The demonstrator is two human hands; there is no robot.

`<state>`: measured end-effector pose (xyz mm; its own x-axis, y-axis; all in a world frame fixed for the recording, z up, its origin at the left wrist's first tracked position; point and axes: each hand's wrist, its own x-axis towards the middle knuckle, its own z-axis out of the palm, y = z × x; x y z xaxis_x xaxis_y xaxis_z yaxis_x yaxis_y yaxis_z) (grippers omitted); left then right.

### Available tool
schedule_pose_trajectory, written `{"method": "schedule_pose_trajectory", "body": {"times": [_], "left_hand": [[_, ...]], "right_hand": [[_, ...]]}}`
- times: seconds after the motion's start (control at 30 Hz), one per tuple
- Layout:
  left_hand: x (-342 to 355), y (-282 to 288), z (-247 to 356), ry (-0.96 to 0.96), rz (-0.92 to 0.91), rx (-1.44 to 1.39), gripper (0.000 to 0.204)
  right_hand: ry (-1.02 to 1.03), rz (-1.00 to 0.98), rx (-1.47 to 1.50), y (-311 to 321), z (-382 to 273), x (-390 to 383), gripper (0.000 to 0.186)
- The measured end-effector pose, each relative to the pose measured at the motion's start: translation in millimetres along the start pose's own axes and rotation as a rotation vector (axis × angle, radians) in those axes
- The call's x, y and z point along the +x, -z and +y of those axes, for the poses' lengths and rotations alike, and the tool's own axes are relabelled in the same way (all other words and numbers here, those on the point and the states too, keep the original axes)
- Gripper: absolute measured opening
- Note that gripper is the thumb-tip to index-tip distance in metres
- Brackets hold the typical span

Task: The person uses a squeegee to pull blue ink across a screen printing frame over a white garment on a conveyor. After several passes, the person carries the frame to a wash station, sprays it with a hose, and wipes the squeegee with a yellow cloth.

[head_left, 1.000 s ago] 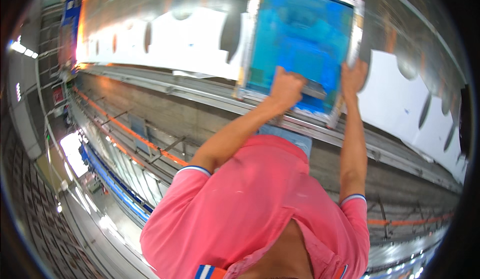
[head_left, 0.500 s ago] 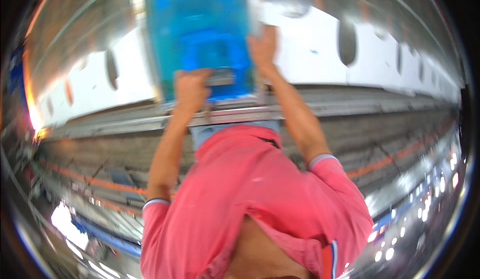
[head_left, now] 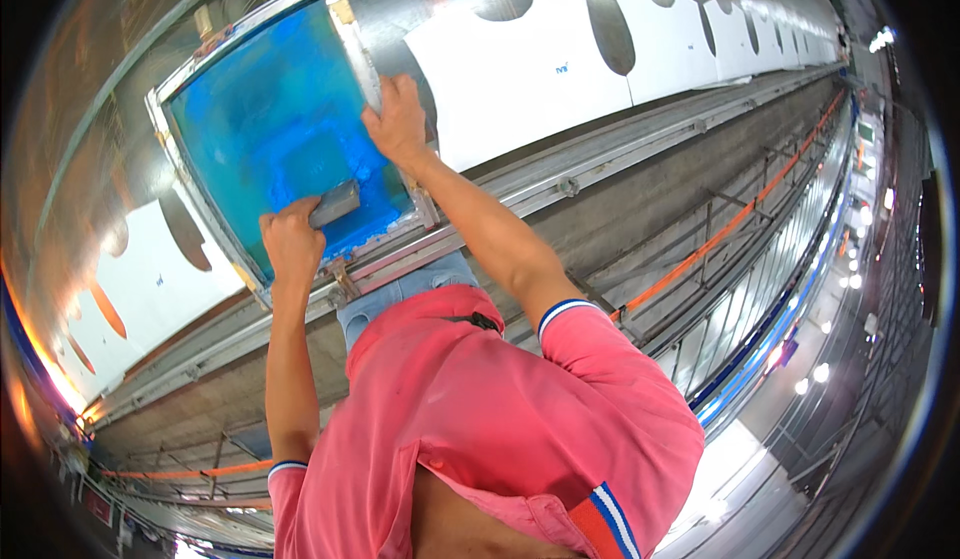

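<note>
A screen-printing frame (head_left: 350, 39) with a blue-green mesh lies tilted at the left of the view. My left hand (head_left: 293, 242) is closed on a grey squeegee (head_left: 337, 205), which rests on the mesh near the frame's near edge. Wet bright blue ink (head_left: 372, 221) surrounds the squeegee and rings a darker rectangle in the middle of the mesh. On the frame's right side rail, my right hand (head_left: 398, 124) is closed with its fingers around the edge. The fabric under the frame is hidden.
White cut fabric panels (head_left: 520, 74) lie in a row along the long shiny table (head_left: 470, 4), some bearing a small blue print. A metal rail (head_left: 640, 149) with clamps runs along the table's near edge. An orange pipe (head_left: 735, 221) and racks stand behind me.
The view has turned, so the frame now appears tilted and farther left. Both hands keep their holds on the squeegee and the frame.
</note>
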<state>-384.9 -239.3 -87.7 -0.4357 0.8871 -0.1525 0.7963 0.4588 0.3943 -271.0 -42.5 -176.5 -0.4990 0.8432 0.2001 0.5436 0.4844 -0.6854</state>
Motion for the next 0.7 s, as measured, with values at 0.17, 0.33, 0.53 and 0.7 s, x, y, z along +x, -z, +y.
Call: {"method": "schedule_pose_trajectory", "body": {"times": [0.17, 0.33, 0.53, 0.7], "left_hand": [[10, -3, -11, -0.004, -0.058, -0.032, 0.036], [13, 2, -10, 0.061, -0.11, -0.053, 0.029], [10, 3, -11, 0.091, -0.135, -0.017, 0.034], [2, 3, -17, 0.066, -0.144, -0.01, 0.031]], "right_hand": [[-0.088, -0.054, 0.014, -14, 3, 0, 0.049], [-0.15, -0.083, 0.061, -8, -8, 0, 0.048], [-0.219, -0.054, 0.241, -6, -1, 5, 0.045], [-0.275, -0.088, 0.396, -1, 5, 7, 0.044]]}}
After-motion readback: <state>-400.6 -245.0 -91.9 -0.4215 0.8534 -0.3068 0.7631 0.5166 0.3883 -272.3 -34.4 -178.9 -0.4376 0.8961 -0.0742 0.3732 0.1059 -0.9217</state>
